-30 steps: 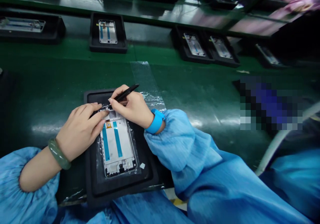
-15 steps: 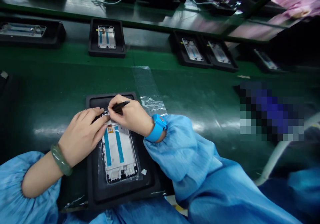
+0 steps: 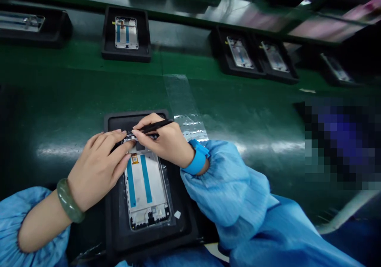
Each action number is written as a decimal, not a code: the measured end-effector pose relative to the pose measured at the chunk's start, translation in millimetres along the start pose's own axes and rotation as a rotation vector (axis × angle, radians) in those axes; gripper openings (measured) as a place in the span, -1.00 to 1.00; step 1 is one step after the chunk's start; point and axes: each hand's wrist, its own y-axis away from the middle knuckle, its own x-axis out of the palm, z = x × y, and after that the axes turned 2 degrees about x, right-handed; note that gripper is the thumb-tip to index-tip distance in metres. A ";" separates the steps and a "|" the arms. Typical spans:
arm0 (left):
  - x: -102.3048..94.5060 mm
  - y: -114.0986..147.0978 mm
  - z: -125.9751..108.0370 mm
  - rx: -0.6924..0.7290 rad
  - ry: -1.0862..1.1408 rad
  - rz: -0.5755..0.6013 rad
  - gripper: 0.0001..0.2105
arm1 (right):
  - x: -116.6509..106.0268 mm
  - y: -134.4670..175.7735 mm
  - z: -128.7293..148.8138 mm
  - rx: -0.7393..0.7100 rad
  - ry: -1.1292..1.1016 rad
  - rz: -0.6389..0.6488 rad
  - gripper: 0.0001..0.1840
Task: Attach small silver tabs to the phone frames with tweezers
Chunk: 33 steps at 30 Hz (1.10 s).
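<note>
An opened phone frame, pale with two blue strips and a small orange flex connector, lies in a black tray in front of me. My left hand holds the frame at its upper left corner, fingers bent over the edge. Between the thumb and fingers of my right hand is a slim black pen-like tool. Its tip is at the frame's top edge, close to my left fingertips; whether it has two prongs I cannot tell. Both hands cover part of the frame's top.
A clear plastic film strip lies behind the tray, and a small white piece sits beside the frame. Farther back, black trays hold more phone frames. A pixelated dark-blue object is at right, near a pale tube.
The view has shifted, so the back trays appear higher and those at right farther right. The black tool now lies flatter and shows more of its length. My left hand stays at the frame's corner.
</note>
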 end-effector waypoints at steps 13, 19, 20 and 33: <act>-3.3 0.1 -2.4 -0.010 0.011 0.020 -0.69 | -1.8 1.4 0.5 0.007 0.034 -0.022 -0.91; -1.1 1.0 2.4 0.005 0.012 0.033 -0.70 | -3.7 3.0 -2.7 0.136 -0.140 -0.113 -0.87; -0.6 1.0 2.8 0.009 0.009 0.033 -0.71 | -7.2 1.6 -4.4 0.156 -0.173 -0.136 -0.84; -1.1 -56.2 64.3 -0.278 0.029 -0.368 -0.73 | -36.4 -20.3 -36.9 0.072 0.514 0.239 -0.72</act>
